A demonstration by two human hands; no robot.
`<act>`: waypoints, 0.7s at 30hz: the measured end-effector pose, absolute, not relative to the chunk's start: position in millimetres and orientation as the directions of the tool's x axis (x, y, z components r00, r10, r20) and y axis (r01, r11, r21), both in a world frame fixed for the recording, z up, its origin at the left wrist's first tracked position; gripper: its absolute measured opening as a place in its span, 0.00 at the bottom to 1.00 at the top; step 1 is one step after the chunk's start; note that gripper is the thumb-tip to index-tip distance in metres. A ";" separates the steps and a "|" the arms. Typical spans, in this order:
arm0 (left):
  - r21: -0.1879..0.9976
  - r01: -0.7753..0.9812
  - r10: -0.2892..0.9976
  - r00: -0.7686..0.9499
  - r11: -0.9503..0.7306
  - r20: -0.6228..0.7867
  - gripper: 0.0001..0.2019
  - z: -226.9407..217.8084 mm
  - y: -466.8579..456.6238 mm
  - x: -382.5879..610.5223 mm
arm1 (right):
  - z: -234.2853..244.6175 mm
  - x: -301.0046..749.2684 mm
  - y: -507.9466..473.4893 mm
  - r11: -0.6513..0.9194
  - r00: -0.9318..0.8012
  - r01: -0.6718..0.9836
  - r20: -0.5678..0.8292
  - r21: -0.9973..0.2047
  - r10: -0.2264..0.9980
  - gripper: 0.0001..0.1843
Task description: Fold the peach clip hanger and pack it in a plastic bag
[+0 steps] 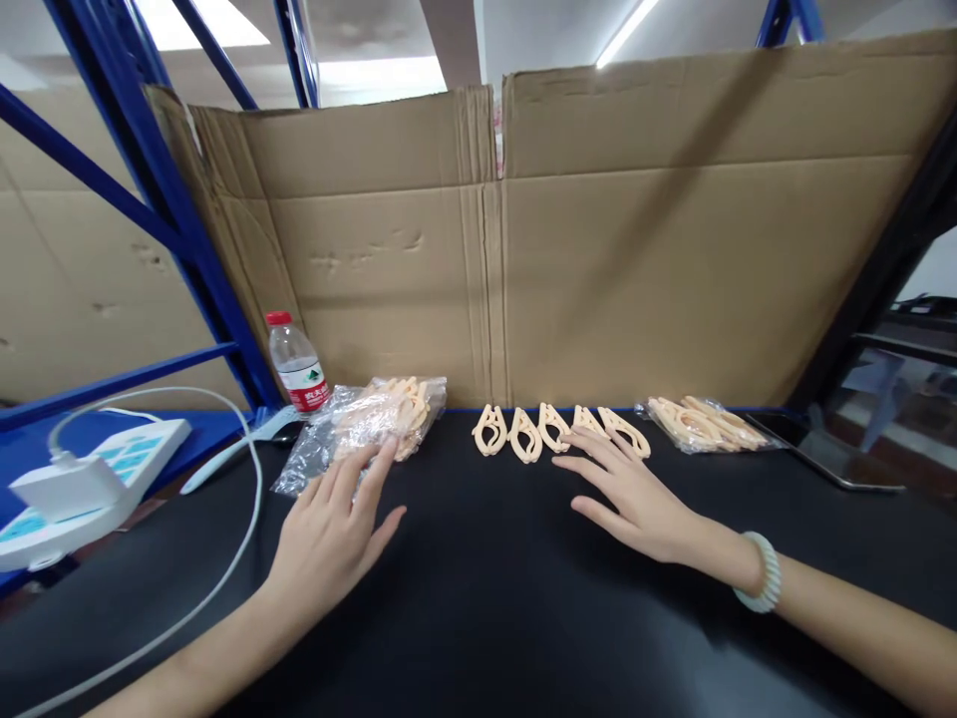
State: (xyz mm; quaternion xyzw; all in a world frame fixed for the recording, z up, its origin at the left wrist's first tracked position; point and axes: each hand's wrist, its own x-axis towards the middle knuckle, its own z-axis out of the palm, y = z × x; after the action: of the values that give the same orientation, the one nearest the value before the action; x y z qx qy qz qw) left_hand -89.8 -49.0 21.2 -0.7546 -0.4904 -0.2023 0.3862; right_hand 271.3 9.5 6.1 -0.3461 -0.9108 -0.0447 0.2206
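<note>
"Where are the loose hangers [549, 413]?"
"Five stand in a row on the bench [478, 598], before the cardboard [635, 269], between the left bag [389, 411] and the right bag [703, 427]. Both bags hold more."
"And the hands?"
"Both released, fingers spread. The left hand [329, 529] is at the left bag; the right hand [624, 489] is at the row's right end."
"Touching?"
"I can't tell; the fingertips overlap things in view."
"Anything else?"
"A bottle [300, 371] beside the left bag, a phone [833, 457] beside the right."
</note>
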 end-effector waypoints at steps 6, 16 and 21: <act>-0.364 0.834 0.620 0.551 -0.413 0.559 0.22 21.3 -52.0 -83.8 | 13.0 273.3 10.6 0.769 -0.581 0.635 0.609 -0.077 0.540 0.14; -0.415 0.112 0.006 0.969 -0.903 0.249 0.13 27.8 -80.4 16.6 | 15.8 293.7 23.5 0.747 -0.288 0.463 0.716 -0.477 0.636 0.12; -0.392 0.110 -0.002 0.962 -0.914 0.274 0.11 17.3 -75.0 28.9 | 10.1 301.7 31.8 0.704 -0.153 0.441 0.725 -0.558 0.671 0.14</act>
State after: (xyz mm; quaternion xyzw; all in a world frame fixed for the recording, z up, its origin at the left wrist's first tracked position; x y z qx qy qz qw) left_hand 28.9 -75.0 17.3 -0.9687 -0.0277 -0.1356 0.2061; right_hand 301.7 31.8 10.1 -0.3697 -0.7518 0.1076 0.5354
